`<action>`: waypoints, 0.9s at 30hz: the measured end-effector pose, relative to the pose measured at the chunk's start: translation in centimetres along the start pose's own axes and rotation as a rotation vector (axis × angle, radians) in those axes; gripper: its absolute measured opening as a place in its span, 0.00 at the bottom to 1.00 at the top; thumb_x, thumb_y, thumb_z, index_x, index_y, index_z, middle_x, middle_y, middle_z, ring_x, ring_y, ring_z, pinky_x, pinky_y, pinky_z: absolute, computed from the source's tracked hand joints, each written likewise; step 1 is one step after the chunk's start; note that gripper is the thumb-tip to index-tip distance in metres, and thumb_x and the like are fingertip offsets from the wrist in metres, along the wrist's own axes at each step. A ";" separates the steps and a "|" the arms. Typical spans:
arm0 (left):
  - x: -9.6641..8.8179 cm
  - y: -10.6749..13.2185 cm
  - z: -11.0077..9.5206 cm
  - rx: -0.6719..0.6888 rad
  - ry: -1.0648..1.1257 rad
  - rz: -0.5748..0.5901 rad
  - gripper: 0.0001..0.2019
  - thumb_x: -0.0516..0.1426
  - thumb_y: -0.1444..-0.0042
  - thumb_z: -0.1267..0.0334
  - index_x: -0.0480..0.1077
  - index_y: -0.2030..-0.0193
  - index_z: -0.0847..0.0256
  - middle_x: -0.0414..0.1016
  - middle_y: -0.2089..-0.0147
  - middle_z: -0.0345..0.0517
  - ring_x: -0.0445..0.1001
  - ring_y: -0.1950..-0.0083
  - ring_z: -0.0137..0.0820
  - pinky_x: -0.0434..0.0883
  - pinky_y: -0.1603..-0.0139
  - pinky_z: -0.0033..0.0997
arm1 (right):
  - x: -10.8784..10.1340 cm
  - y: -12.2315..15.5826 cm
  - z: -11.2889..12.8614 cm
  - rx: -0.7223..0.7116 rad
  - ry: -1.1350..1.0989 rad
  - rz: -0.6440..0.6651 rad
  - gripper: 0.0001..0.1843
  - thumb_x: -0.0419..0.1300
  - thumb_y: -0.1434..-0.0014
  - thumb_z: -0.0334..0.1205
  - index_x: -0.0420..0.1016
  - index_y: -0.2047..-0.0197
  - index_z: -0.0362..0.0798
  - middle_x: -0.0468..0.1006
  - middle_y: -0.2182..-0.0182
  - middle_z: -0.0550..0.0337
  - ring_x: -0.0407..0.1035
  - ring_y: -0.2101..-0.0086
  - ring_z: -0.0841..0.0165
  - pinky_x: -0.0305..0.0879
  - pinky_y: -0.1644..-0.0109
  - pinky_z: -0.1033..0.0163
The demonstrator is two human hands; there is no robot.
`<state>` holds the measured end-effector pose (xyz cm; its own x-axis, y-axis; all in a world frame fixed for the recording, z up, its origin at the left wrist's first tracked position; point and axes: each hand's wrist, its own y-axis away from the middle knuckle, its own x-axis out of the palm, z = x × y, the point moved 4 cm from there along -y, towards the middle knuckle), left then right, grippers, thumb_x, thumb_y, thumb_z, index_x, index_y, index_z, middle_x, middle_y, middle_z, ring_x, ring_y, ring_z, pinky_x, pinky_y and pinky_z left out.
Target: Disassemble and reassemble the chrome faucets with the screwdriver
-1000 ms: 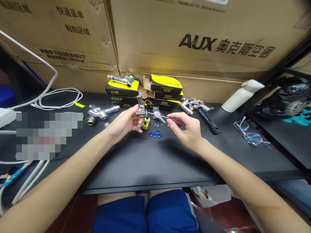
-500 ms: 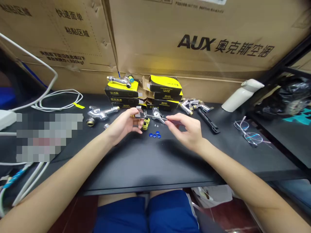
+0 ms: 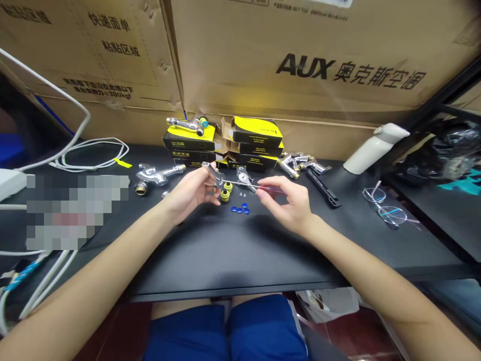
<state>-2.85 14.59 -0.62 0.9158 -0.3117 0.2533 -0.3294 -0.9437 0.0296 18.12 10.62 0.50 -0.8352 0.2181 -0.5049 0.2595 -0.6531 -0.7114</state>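
Observation:
My left hand [image 3: 193,193] pinches a chrome tap handle [image 3: 212,173] above the black table [image 3: 233,250]. My right hand [image 3: 289,203] grips a small screwdriver with a red handle [image 3: 271,189]; its thin shaft points left and reaches the chrome handle. Just below the two hands lie two yellow fittings [image 3: 226,192], several small blue caps [image 3: 240,208] and another chrome handle [image 3: 243,177].
Yellow-and-black boxes [image 3: 255,143] are stacked at the back, one with a tap [image 3: 187,124] on top. A tap body [image 3: 155,175] lies left, more taps [image 3: 298,164] right. White cables [image 3: 90,153], a white bottle [image 3: 374,147], glasses [image 3: 387,208] and cardboard boxes [image 3: 300,55] surround the table.
The chrome handle in my left hand has been turned from upright to lying tilted. The screwdriver tip stays at it; my right hand has shifted slightly left.

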 end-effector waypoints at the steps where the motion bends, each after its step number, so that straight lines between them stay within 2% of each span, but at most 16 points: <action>1: 0.0 0.0 0.0 0.001 0.002 0.001 0.17 0.59 0.43 0.49 0.64 0.69 0.60 0.65 0.71 0.39 0.68 0.71 0.28 0.74 0.74 0.29 | 0.0 0.0 0.1 -0.005 -0.004 0.002 0.08 0.61 0.38 0.40 0.76 0.56 0.49 0.81 0.67 0.58 0.76 0.71 0.69 0.76 0.66 0.62; 6: -0.4 -0.2 0.2 0.013 -0.045 -0.024 0.15 0.59 0.42 0.52 0.64 0.69 0.61 0.65 0.70 0.40 0.69 0.70 0.28 0.74 0.73 0.28 | -0.3 -0.4 0.9 -0.084 0.024 -0.032 0.06 0.60 0.38 0.37 0.78 0.59 0.49 0.80 0.70 0.58 0.73 0.73 0.70 0.72 0.70 0.63; 11: -0.4 -0.3 0.3 0.034 -0.096 -0.074 0.09 0.57 0.43 0.59 0.62 0.68 0.60 0.66 0.69 0.40 0.69 0.70 0.27 0.74 0.73 0.28 | -0.1 -0.4 1.1 -0.178 0.119 0.003 0.06 0.60 0.37 0.36 0.79 0.59 0.47 0.78 0.74 0.59 0.66 0.77 0.73 0.67 0.71 0.65; 14: -0.3 -0.4 0.5 0.036 -0.147 -0.083 0.07 0.56 0.43 0.61 0.62 0.68 0.60 0.65 0.69 0.40 0.69 0.70 0.27 0.74 0.73 0.28 | 0.4 -0.1 0.8 -0.174 0.151 0.074 0.08 0.58 0.36 0.37 0.80 0.61 0.47 0.76 0.76 0.60 0.66 0.77 0.72 0.66 0.70 0.66; 17: -0.3 -0.4 0.7 0.050 -0.182 -0.076 0.10 0.57 0.42 0.57 0.62 0.68 0.60 0.64 0.70 0.39 0.69 0.70 0.27 0.75 0.72 0.28 | 0.9 0.2 0.6 -0.115 0.096 0.127 0.11 0.56 0.35 0.37 0.80 0.60 0.47 0.80 0.72 0.57 0.70 0.74 0.70 0.68 0.66 0.64; 20: -0.4 -0.5 0.7 0.074 -0.188 -0.071 0.13 0.59 0.43 0.54 0.63 0.67 0.60 0.65 0.69 0.39 0.70 0.70 0.27 0.75 0.72 0.29 | 1.0 0.2 0.4 0.065 -0.060 0.145 0.12 0.57 0.35 0.40 0.81 0.62 0.47 0.81 0.69 0.57 0.71 0.71 0.69 0.68 0.65 0.63; 22: -0.4 -0.5 0.7 0.083 -0.172 -0.062 0.13 0.60 0.44 0.53 0.63 0.67 0.60 0.65 0.69 0.39 0.70 0.69 0.28 0.76 0.72 0.30 | 1.2 0.2 0.0 0.272 -0.241 0.176 0.12 0.59 0.36 0.43 0.81 0.64 0.46 0.77 0.74 0.59 0.67 0.75 0.72 0.64 0.70 0.65; 25: -0.5 -0.4 0.5 0.119 -0.164 -0.055 0.15 0.61 0.45 0.51 0.64 0.68 0.60 0.65 0.70 0.38 0.71 0.69 0.29 0.75 0.72 0.30 | 2.0 0.5 -0.9 0.664 -0.638 0.255 0.14 0.62 0.39 0.47 0.80 0.64 0.44 0.58 0.85 0.70 0.49 0.83 0.78 0.48 0.80 0.70; 27: -0.5 -0.4 0.4 0.150 -0.184 -0.062 0.15 0.60 0.45 0.51 0.64 0.68 0.60 0.66 0.71 0.38 0.70 0.70 0.29 0.76 0.72 0.30 | 2.7 0.8 -1.3 0.884 -0.892 0.325 0.15 0.64 0.41 0.48 0.79 0.64 0.43 0.47 0.85 0.75 0.39 0.84 0.80 0.39 0.82 0.72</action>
<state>-3.13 15.10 -1.15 0.9642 -0.2541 0.0751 -0.2455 -0.9634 -0.1078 16.70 11.57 -2.05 -0.9165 -0.3716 0.1483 0.3893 -0.9138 0.1160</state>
